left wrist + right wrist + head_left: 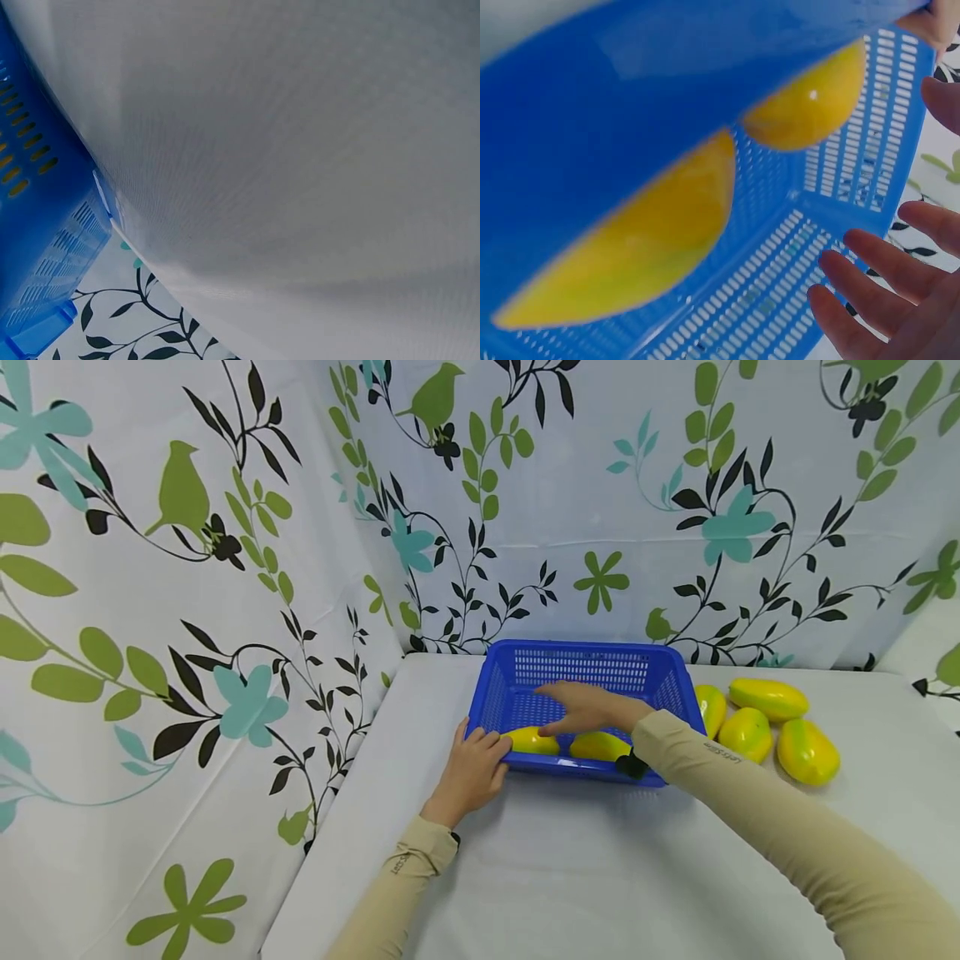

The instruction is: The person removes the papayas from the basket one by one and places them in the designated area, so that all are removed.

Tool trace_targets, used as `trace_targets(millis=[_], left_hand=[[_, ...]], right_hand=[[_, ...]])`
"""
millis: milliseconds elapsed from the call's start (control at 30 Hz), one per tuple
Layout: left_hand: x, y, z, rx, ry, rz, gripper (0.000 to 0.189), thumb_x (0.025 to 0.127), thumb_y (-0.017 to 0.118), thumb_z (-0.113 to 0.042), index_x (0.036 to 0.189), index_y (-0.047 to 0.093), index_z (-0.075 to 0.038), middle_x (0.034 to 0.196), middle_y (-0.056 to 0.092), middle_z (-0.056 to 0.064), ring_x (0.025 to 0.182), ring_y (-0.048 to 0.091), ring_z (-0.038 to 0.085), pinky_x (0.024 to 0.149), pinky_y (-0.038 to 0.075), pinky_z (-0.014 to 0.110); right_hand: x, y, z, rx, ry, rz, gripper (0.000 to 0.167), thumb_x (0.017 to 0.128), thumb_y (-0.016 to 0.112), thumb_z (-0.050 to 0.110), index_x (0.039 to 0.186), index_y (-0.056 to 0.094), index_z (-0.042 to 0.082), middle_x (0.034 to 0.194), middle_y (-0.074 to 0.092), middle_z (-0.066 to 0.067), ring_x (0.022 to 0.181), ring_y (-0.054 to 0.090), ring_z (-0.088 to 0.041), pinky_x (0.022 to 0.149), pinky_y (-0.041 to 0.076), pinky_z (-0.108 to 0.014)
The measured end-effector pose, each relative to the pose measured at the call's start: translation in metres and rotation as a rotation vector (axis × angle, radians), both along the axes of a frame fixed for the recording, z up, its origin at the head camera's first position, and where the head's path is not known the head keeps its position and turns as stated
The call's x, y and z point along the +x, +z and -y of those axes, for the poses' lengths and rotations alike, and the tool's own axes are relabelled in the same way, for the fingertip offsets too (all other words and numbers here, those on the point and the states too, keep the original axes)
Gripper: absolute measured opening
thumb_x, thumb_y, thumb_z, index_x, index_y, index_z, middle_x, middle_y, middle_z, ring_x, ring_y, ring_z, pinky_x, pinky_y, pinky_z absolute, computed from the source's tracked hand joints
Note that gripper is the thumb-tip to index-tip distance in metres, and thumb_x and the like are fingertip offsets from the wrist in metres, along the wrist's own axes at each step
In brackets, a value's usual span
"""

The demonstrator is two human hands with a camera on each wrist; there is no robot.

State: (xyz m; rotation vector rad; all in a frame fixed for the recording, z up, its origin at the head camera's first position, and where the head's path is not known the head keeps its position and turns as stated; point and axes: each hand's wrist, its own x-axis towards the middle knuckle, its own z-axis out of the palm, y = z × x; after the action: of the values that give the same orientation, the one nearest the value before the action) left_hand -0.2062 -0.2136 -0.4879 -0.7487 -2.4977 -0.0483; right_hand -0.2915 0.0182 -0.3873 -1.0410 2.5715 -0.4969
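A blue plastic basket [585, 648] with slotted walls stands on the white table. Two yellow mangoes lie inside along its front wall, a left mango [534, 741] and a right mango [598, 746]. My left hand [471, 770] grips the basket's front left corner, fingers bent over the rim. Over the basket hovers my right hand [588, 706], fingers spread and holding nothing. In the right wrist view, its fingers [877, 300] are apart from both mangoes, and the basket's front wall partly covers the fruit.
To the right of the basket, several yellow-green mangoes lie close together on the table, among them a front mango [807, 752] and a back mango [768, 698]. A patterned curtain [600, 510] with leaves and birds hangs behind the table and along its left side.
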Motion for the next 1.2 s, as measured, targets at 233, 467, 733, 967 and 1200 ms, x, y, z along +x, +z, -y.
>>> trace_targets(millis=[233,467,733,967,1200], left_hand=[[0.0,0.003,-0.002,-0.017,0.004,-0.001,0.017,0.086,0.065,-0.018,0.103,0.062,-0.015,0.091,0.062,0.001,0.085,0.056,0.021,0.107,0.034,0.062],[-0.001,0.005,-0.005,-0.006,-0.008,0.002,0.017,0.086,0.064,-0.018,0.102,0.061,-0.015,0.091,0.062,0.001,0.085,0.056,0.022,0.108,0.032,0.062],[-0.001,0.004,-0.006,-0.017,0.006,0.015,0.017,0.086,0.064,-0.019,0.103,0.062,-0.015,0.091,0.062,0.001,0.086,0.056,0.022,0.109,0.031,0.062],[0.001,0.004,-0.005,-0.023,0.019,0.022,0.016,0.087,0.063,-0.019,0.102,0.061,-0.015,0.091,0.062,0.001,0.085,0.057,0.021,0.108,0.033,0.062],[0.004,0.005,-0.002,-0.025,0.033,0.015,0.016,0.086,0.063,-0.019,0.102,0.06,-0.015,0.09,0.061,0.001,0.085,0.056,0.021,0.108,0.033,0.062]], right_hand=[[0.001,-0.011,0.014,0.046,0.014,0.008,0.075,0.09,0.067,0.044,0.151,0.038,0.011,0.151,0.041,-0.016,0.138,0.039,-0.037,0.111,0.033,-0.058],[0.004,-0.018,0.021,0.103,0.016,0.001,0.07,0.091,0.068,0.038,0.15,0.04,0.011,0.148,0.045,-0.017,0.135,0.043,-0.037,0.11,0.035,-0.057],[0.009,-0.027,0.027,0.086,0.02,0.001,0.058,0.093,0.067,0.029,0.144,0.048,0.009,0.142,0.052,-0.014,0.128,0.049,-0.033,0.11,0.037,-0.053],[0.007,-0.037,0.027,0.082,0.025,0.013,0.055,0.094,0.065,0.033,0.141,0.051,0.008,0.134,0.058,-0.012,0.117,0.055,-0.03,0.107,0.041,-0.05],[0.006,-0.038,0.028,0.047,0.073,-0.02,0.051,0.093,0.066,0.032,0.136,0.055,0.006,0.119,0.063,-0.009,0.099,0.056,-0.024,0.098,0.048,-0.046]])
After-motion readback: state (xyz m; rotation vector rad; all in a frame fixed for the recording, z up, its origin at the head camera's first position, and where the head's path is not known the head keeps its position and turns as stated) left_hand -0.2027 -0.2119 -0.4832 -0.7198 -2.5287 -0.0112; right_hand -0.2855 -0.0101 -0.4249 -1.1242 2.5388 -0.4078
